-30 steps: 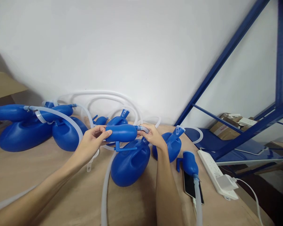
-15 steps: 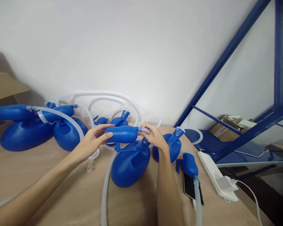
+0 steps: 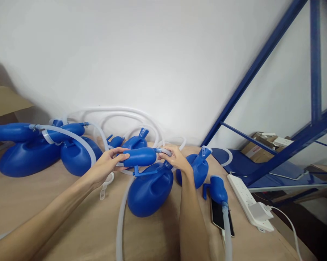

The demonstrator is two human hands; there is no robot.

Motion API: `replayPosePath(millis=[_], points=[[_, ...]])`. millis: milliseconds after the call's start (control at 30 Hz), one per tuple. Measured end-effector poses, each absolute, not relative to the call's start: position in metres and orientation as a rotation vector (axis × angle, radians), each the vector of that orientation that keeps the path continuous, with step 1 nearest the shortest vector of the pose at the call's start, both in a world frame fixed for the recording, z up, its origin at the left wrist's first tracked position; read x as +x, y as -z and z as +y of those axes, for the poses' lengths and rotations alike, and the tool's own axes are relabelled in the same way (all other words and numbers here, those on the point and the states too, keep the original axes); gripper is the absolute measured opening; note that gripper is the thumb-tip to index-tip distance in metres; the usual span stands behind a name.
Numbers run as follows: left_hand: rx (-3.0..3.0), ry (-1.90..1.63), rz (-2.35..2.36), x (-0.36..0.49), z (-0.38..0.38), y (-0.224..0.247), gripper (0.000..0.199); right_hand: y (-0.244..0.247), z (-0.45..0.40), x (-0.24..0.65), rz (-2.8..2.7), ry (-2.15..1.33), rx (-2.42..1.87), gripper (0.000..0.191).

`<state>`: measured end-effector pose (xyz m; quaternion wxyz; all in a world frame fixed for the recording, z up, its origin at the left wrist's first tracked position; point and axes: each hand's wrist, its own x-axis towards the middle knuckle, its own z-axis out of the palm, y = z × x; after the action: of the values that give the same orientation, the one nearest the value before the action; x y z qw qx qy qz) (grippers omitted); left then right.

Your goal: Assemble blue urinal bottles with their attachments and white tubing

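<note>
My left hand (image 3: 113, 162) is wrapped round the open end of a blue cylindrical piece (image 3: 140, 157) with a hooked handle underneath. At its right end, my right hand (image 3: 174, 157) pinches a translucent tube (image 3: 164, 151) where it meets the nozzle. The piece is held level, above a blue bottle (image 3: 151, 190) that lies on the brown table. Right of my right forearm sits another blue bottle (image 3: 200, 168) with a clear neck. A clear ring with a tab (image 3: 106, 186) lies below my left hand.
More blue bottles (image 3: 29, 157) with looping tubes crowd the left. At the right are a blue cup-shaped piece (image 3: 218, 189) over a phone (image 3: 217, 215), a white power strip (image 3: 248, 203) and a blue metal frame (image 3: 250, 76). A pale wall (image 3: 152, 61) stands behind.
The held piece has shifted very slightly left and down, still in both hands. The view has moved a little.
</note>
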<state>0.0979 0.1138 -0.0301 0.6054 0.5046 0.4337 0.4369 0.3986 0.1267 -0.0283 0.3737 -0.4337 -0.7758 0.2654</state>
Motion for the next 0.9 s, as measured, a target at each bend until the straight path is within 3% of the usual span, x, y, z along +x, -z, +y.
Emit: replayPosePath(millis=[133,233,367,533,733,900], points=[[1.324,-1.013,1.009,0.094,0.113,0.028,0.058,0.021,0.122,0.401,-2.027,-0.718,-1.073,0.036],[1.513,-1.029,1.029,0.093,0.107,0.023,0.061,0.017,0.118,0.397,-1.952,-0.784,-1.013,0.032],[1.666,-1.056,1.013,0.093,0.1,0.021,0.058,0.009,0.109,0.388,-1.922,-0.871,-0.957,0.06],[1.703,-1.112,1.052,0.092,0.096,0.02,0.055,-0.005,0.097,0.381,-2.096,-0.709,-1.047,0.055],[1.673,-1.167,1.143,0.094,0.092,0.01,0.063,0.001,0.098,0.359,-2.167,-0.452,-1.101,0.028],[1.432,-1.15,1.152,0.098,0.091,0.009,0.068,0.013,0.104,0.341,-2.202,-0.308,-1.077,0.03]])
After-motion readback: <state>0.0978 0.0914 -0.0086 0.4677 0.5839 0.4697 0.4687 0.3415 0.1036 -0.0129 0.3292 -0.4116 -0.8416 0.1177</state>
